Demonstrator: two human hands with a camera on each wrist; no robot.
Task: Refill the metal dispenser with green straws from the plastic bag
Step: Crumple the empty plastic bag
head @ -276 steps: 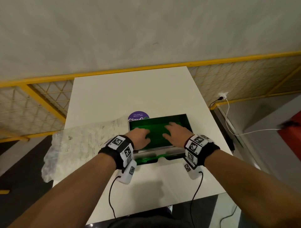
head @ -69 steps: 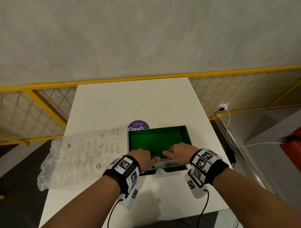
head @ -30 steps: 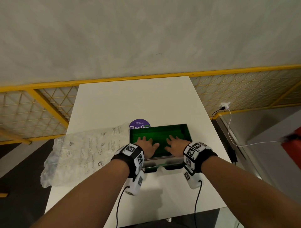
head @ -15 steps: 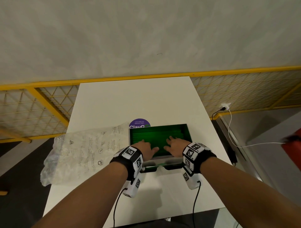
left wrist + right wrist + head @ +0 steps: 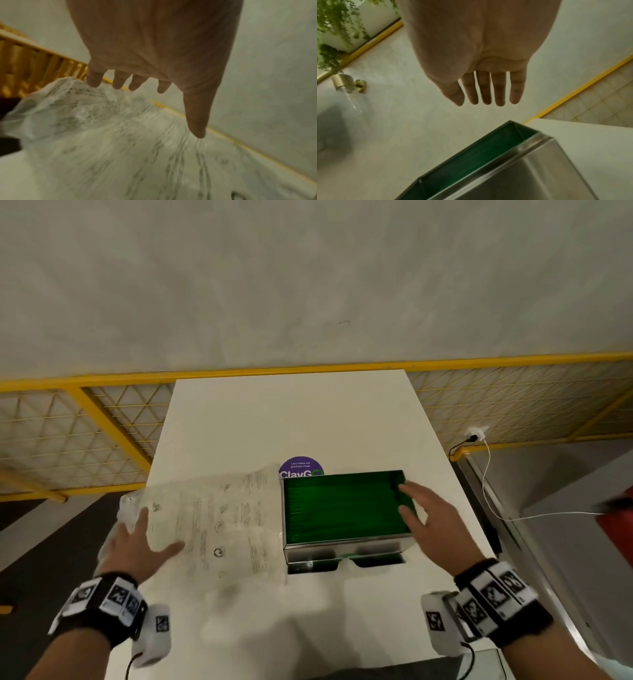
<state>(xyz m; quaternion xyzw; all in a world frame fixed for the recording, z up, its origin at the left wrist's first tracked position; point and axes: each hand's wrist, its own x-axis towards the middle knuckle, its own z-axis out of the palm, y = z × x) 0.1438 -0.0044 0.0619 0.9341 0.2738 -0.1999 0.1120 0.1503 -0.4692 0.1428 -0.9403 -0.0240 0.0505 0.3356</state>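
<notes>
Most of the refill looks done — the metal dispenser [image 5: 344, 546] near the counter's [image 5: 291, 419] right edge brims with green straws [image 5: 342, 508]. Leftward, the plastic bag [image 5: 212, 522] lies flat, apparently empty. Both hands — left hand [image 5: 137, 539] over the bag, right hand [image 5: 428, 515] over the straws — are spread, holding nothing.

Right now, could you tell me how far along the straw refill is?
Mostly done: green straws fill the open metal dispenser. The plastic bag looks empty. In hand: left hand open over the bag, right hand open at the dispenser's right end. Left: clearing the bag.
</notes>
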